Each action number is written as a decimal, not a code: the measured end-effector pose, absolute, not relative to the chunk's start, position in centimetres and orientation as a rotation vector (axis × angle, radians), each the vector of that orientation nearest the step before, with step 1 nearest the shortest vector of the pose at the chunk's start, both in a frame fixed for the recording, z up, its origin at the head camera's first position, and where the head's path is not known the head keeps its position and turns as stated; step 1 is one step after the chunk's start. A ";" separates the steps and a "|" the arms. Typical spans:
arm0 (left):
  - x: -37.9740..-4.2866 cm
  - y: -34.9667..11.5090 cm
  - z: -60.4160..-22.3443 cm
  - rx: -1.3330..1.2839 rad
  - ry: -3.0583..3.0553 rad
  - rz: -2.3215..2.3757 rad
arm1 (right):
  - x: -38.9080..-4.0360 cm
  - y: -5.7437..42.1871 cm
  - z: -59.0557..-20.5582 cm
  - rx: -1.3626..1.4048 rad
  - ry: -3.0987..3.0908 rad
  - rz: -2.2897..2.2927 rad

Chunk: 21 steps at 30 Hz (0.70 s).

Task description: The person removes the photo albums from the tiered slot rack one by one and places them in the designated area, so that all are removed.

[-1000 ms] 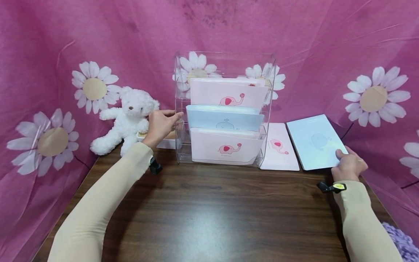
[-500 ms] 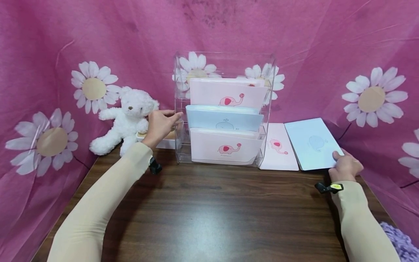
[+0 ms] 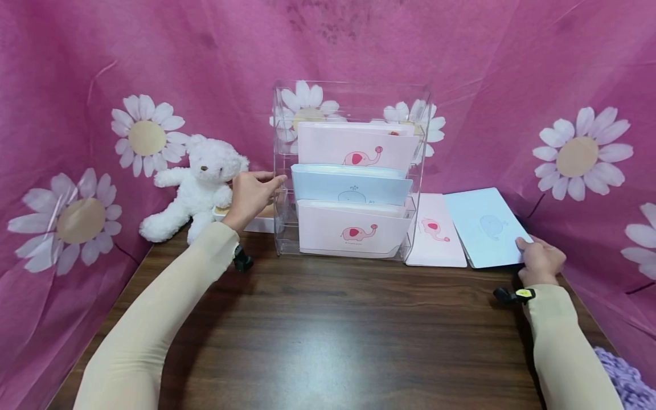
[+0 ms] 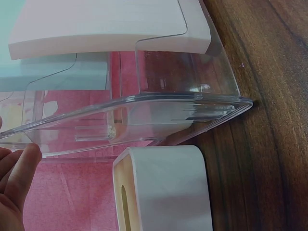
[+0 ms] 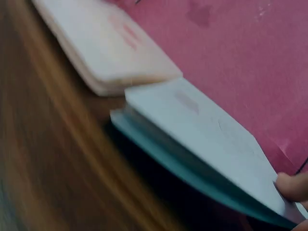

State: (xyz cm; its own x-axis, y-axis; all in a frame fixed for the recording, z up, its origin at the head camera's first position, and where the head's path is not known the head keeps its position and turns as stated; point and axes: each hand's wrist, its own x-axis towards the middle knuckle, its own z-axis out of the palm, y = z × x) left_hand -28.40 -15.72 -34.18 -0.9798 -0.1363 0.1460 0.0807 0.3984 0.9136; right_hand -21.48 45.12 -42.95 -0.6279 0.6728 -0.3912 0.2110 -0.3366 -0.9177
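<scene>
My right hand [image 3: 544, 261] pinches the right edge of a light blue notebook [image 3: 484, 219] with a whale drawing, thumb on top of the cover. In the right wrist view the notebook [image 5: 202, 139] is tilted, its right side raised and its cover and lower layer slightly parted. To its left lies a pink elephant notebook [image 3: 438, 239]. My left hand [image 3: 251, 196] pinches the left side panel of a clear acrylic rack [image 3: 279, 239]; in the left wrist view the thumb [image 4: 24, 166] lies against that panel. Pink and blue notebooks [image 3: 353, 228] stand in the rack's tiers.
A white teddy bear [image 3: 207, 171] sits at the back left, beside a white box [image 4: 168, 187] next to the rack. The brown wooden table [image 3: 328, 324] stretches in front. A pink flowered cloth [image 3: 482, 74] hangs behind. Purple knitted material [image 3: 617, 373] shows at the lower right.
My right hand has shifted slightly left with the blue notebook, which now reaches closer to the pink one. The left hand has stayed at the rack's side.
</scene>
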 end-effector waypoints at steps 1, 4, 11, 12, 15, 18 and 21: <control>-28.4 -15.7 -34.2 0.051 -2.457 -1.621 | -21.4 45.3 -42.9 -1.172 -1.670 1.993; -28.4 -15.7 -34.1 0.053 -2.456 -1.623 | -21.2 45.8 -42.8 -1.258 -1.955 1.830; -28.5 -15.6 -34.1 0.036 -2.453 -1.623 | -20.8 46.0 -43.5 -1.111 -2.442 1.348; -28.5 -15.6 -34.1 0.034 -2.453 -1.625 | -20.8 46.0 -43.6 -1.079 -2.477 1.282; -28.4 -15.6 -34.2 0.036 -2.453 -1.631 | -20.9 46.0 -43.9 -0.987 -2.549 1.124; -28.4 -15.6 -34.2 0.032 -2.446 -1.623 | -21.0 46.1 -44.0 -0.938 -2.590 1.035; -28.5 -15.6 -34.3 0.029 -2.446 -1.611 | -21.1 46.1 -44.0 -0.894 -2.635 0.981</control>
